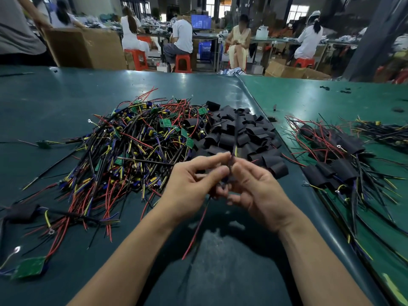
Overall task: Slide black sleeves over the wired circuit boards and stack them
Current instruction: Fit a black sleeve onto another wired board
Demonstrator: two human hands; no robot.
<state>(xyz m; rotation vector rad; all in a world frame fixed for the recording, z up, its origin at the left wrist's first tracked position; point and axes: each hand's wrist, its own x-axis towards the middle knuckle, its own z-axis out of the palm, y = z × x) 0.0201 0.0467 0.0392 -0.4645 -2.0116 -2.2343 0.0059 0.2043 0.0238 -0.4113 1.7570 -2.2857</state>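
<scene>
- Both hands meet above the green surface (66, 89); the left hand (194, 182) and right hand (254, 186) pinch one wired board (229, 173), its wires (235, 133) sticking up and a red lead hanging below.
- It is blurred, so whether a sleeve is already on cannot be told.
- The step looks like sleeving, midway.
- Bare boards (136, 140) lie heaped to the left, loose sleeves (240, 133) just behind the hands, finished ones (331, 160) stacked to the right.
- Next move likely calls for bunching the wires, then pulling the sleeve fully over the board.
</scene>
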